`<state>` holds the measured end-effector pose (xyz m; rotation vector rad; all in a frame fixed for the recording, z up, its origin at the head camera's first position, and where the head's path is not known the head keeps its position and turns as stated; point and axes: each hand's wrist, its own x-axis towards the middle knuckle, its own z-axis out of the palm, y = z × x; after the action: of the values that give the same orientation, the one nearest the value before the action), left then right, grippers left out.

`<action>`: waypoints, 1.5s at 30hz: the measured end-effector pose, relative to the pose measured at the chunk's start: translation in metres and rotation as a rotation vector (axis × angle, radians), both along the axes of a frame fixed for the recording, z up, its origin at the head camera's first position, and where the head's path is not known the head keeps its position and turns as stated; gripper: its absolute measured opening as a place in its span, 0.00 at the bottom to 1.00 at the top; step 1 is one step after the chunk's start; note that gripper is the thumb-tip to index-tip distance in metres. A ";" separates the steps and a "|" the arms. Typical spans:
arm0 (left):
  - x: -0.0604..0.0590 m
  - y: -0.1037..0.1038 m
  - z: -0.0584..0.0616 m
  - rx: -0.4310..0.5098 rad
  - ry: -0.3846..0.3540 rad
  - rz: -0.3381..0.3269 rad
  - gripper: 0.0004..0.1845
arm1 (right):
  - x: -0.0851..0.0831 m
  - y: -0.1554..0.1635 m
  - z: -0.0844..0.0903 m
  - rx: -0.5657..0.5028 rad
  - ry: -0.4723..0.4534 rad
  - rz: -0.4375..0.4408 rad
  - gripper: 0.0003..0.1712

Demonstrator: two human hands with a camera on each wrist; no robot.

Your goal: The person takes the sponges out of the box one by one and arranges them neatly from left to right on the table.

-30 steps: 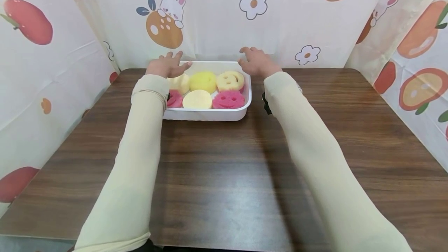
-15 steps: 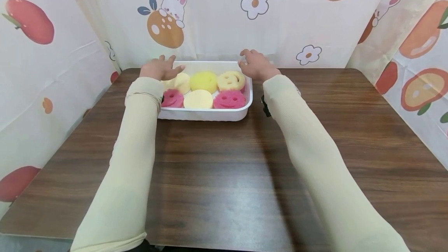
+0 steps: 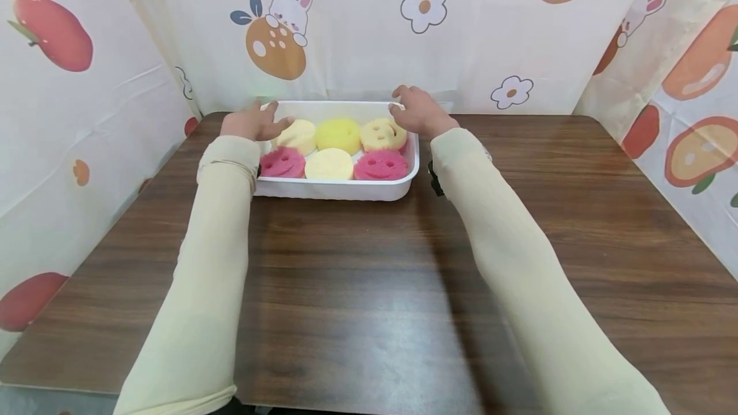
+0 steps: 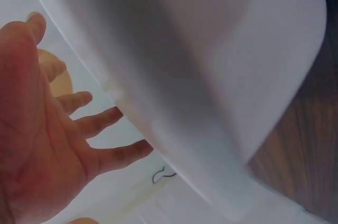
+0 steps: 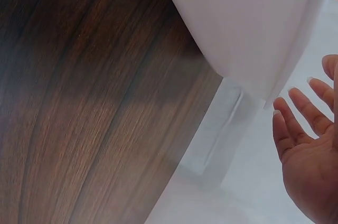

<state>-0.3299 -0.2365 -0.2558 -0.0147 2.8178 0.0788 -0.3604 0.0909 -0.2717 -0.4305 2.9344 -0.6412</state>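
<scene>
A white tray (image 3: 328, 191) stands at the far side of the table with round sponge-like pieces in it. Pink smiley pieces (image 3: 380, 165) and a cream disc (image 3: 328, 164) form the front row. Behind them are a yellow piece (image 3: 338, 136), a pale cream piece (image 3: 300, 136) and a cream smiley (image 3: 383, 134). My left hand (image 3: 254, 122) is over the tray's back left corner, fingers spread; in the left wrist view its palm (image 4: 37, 145) faces the tray's side. My right hand (image 3: 423, 111) is at the back right corner, its fingers (image 5: 285, 121) slightly bent and holding nothing.
The dark wooden table (image 3: 346, 287) extends in front of the tray and to both sides. A white printed curtain (image 3: 357, 31) hangs close behind the tray, with more printed cloth (image 3: 86, 127) along the left and right.
My left hand has moved left, from over the tray's inside toward its left corner, uncovering more of the left pieces. The right hand has lowered slightly. The tray and pieces stay put.
</scene>
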 end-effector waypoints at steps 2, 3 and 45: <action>-0.001 -0.002 -0.001 -0.003 -0.025 0.008 0.45 | -0.001 -0.001 -0.001 0.006 0.006 0.007 0.32; -0.001 -0.003 -0.002 -0.006 -0.038 0.009 0.45 | -0.001 -0.002 -0.002 0.012 0.006 0.011 0.32; -0.008 -0.043 -0.049 0.041 0.087 -0.010 0.44 | -0.001 -0.021 -0.011 0.121 -0.034 0.047 0.32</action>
<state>-0.3377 -0.2792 -0.3048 0.0129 2.9024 0.1387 -0.3611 0.0703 -0.2827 -0.4691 2.9020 -0.4578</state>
